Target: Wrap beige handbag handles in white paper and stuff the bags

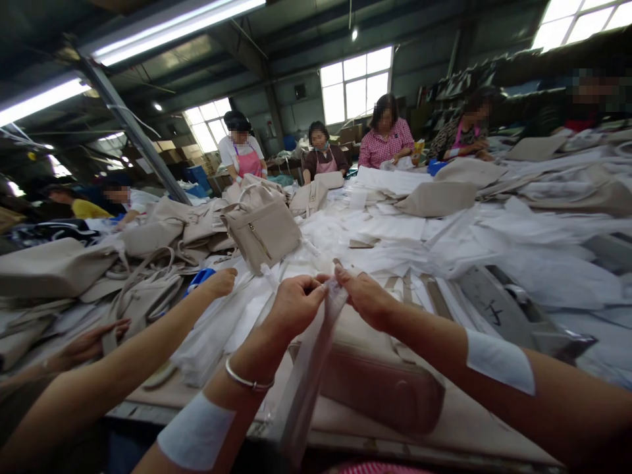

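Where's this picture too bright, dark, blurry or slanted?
Head view: the middle window and upper tube lamp glare white; same view, the roof sinks into darkness; same view, the see-through plastic looks soft; same view, the metal post leans, perhaps from head tilt.

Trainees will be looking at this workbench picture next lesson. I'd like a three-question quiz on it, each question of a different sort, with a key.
1. What do the left hand and right hand pinch between them?
A) a paintbrush
B) a translucent strip
C) a glass bottle

2. True or false: a silver bracelet circles the left wrist of the person wearing the camera.

3. Fill the gap: the bag just beyond the left hand is ____ in colour.

Key: 1. B; 2. True; 3. beige.
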A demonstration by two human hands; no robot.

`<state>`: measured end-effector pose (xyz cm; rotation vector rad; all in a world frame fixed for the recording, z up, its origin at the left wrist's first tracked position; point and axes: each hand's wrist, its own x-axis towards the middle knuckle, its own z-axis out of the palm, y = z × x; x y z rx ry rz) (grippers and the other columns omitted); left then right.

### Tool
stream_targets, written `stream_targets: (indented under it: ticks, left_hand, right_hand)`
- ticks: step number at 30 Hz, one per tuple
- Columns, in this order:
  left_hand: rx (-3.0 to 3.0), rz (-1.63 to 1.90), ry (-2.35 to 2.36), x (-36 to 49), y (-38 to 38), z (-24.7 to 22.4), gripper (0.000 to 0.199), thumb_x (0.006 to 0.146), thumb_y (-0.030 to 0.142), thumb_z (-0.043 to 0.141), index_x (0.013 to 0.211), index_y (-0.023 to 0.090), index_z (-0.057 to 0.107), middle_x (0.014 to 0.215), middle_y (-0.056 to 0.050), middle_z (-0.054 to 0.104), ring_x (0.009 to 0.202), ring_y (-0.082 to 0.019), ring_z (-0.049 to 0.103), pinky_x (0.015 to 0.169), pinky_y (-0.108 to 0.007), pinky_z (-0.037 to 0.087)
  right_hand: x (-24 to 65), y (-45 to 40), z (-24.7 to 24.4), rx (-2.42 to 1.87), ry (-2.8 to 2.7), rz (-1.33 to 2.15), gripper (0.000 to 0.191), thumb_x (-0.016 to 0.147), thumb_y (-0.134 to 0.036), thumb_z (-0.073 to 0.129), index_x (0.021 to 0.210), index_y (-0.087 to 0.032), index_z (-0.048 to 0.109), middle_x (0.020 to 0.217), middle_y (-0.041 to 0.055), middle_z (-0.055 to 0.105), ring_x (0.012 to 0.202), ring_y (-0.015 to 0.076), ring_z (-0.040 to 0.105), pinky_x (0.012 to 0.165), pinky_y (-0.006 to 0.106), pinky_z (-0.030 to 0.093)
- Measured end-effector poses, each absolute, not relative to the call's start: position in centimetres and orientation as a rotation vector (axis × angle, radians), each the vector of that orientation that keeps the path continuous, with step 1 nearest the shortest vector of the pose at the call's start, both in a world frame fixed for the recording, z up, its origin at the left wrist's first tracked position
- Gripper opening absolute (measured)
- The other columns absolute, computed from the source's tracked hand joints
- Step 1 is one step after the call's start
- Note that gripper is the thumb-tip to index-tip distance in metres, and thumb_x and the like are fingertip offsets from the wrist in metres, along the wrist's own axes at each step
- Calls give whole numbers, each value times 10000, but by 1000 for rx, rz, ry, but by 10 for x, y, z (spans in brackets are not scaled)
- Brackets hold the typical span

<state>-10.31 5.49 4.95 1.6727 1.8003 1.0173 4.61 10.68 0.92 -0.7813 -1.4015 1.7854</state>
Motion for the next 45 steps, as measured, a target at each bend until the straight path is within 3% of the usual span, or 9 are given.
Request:
stream_targets:
  ticks: [6,10,14,17,22,28,35,39,45]
  left_hand:
    - [1610,943,1860,-114,74,30,278,743,382,622,576,166,571,514,42,473,499,-97,391,498,-235,303]
    - [1574,918,1889,-122,80,24,292,743,398,626,578,166,561,508,56,438,487,-86,354,481,-231,280]
    - [1551,887,1889,-119,87,24,282,731,397,631,582,166,564,507,60,430,480,-81,334,469,-231,265]
    - [1518,879,1890,-116,92,27,278,719,403,634,589,166,567,507,60,427,480,-83,334,463,-233,254]
    - [1488,930,1840,-110,103,29,274,684,397,643,569,168,547,505,61,409,491,-84,324,476,-235,247]
    - [1479,902,1789,-102,118,24,274,654,387,648,536,176,520,496,64,386,491,-85,313,483,-240,236]
    - [1448,924,1794,-101,127,19,267,646,380,654,538,170,528,509,58,413,505,-86,340,503,-236,260]
    - [1446,881,1798,-99,132,19,266,654,389,652,550,172,539,503,56,421,494,-90,347,495,-240,255]
    - [1435,852,1827,-97,137,20,274,657,401,648,551,170,546,501,58,417,490,-89,340,496,-241,250]
  right_hand:
    - [70,113,0,-720,-1456,2141,534,887,-661,422,1115,-221,619,913,64,709,798,198,668,661,294,492]
    - [103,139,-6,-1062,-1938,1202,361,854,-431,595,1071,-147,649,751,60,674,666,184,616,646,288,448]
    - [108,166,-5,-919,-2230,226,421,842,-286,634,1244,-168,591,925,75,656,779,192,583,701,291,409]
    - [98,175,-1,-800,-2369,-123,192,931,-235,523,1009,-183,690,843,65,634,780,186,560,659,286,368]
    - [87,164,-5,-448,-2448,-412,208,941,-139,474,908,-154,679,779,61,618,701,180,500,630,310,342]
    - [98,175,-24,-525,-2357,-35,214,924,-277,562,1083,-167,655,946,81,650,854,185,577,713,279,410]
    - [97,184,-34,-561,-2498,59,263,939,-239,504,758,-171,683,751,57,630,680,156,553,616,265,366]
    - [100,201,-30,-507,-2268,739,223,923,-308,545,871,-171,713,794,49,655,731,148,576,674,245,407]
    - [83,256,-25,-1326,-1553,1597,376,894,-415,558,657,-130,622,465,-34,457,390,69,327,397,211,228]
